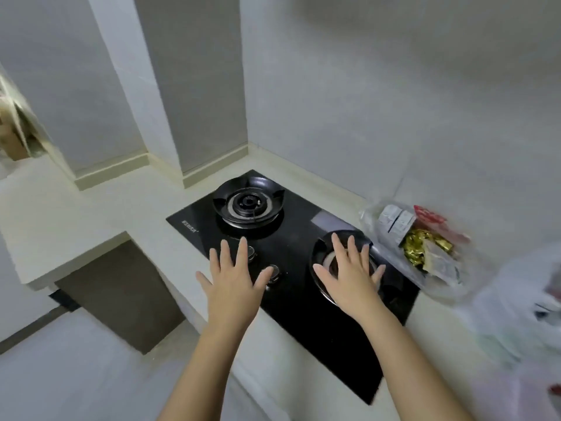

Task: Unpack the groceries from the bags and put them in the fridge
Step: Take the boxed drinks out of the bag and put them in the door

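Both my hands are stretched out above a black glass gas hob, fingers spread and holding nothing. My left hand hovers over the hob's two knobs. My right hand hovers over the right burner. On the counter to the right of the hob lies a clear plastic bag with a white carton, a red packet and gold-wrapped items showing inside. A second, white plastic bag sits at the right edge, blurred. No fridge is in view.
The black hob has two burners and sits in a pale counter that runs left along a grey tiled wall. The counter's front edge steps down at the left over a grey floor. A doorway shows at far left.
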Demonstrator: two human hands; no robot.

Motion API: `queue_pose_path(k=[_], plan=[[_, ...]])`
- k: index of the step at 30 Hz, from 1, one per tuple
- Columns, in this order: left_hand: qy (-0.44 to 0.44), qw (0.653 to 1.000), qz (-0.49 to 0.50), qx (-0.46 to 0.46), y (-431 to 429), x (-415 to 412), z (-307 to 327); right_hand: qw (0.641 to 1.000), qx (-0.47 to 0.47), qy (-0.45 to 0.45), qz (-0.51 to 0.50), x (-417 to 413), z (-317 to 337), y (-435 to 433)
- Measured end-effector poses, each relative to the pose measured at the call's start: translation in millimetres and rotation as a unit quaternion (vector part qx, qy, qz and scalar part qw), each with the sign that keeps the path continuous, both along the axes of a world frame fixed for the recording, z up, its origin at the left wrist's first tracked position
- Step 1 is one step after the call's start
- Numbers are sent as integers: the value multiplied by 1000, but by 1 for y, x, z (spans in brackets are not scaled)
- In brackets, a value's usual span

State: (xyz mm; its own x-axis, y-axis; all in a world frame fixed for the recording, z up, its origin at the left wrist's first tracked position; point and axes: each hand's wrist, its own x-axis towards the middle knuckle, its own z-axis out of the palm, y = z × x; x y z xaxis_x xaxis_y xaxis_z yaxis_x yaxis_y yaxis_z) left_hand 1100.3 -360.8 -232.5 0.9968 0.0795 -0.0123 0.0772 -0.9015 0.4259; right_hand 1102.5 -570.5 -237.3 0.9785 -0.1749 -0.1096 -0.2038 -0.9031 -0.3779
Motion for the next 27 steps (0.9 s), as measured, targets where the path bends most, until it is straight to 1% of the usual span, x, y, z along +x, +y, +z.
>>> queue_pose_path(k=[3, 8, 11, 13, 16, 19, 20, 23, 25, 27], plan=[[-9, 996, -92, -14, -44, 40, -3, 997, -17, 10, -77, 4, -3, -40], [-28, 969, -246, -26, -138, 108, -9, 975, 8, 7, -224, 5, -19, -128], [-26, 952, -303, -29, -193, 146, -12, 955, -14, 23, -294, 12, -22, -174], [0, 947, -318, -48, -228, 174, -14, 944, -37, 29, -326, 22, -21, -201], [70, 941, -320, -86, -274, 215, -20, 943, -17, 37, -332, 38, -26, -240], [156, 928, -297, -161, -312, 251, -29, 936, 59, 71, -339, 53, -38, -273], [185, 924, -290, -165, -320, 261, -34, 933, 82, 74, -342, 57, -44, -282], [241, 911, -309, -129, -335, 283, -47, 930, 117, 74, -341, 68, -63, -299], [255, 903, -328, -110, -342, 287, -57, 936, 116, 73, -323, 72, -71, -307], [255, 901, -341, -86, -347, 287, -69, 937, 99, 102, -319, 75, -73, -311]])
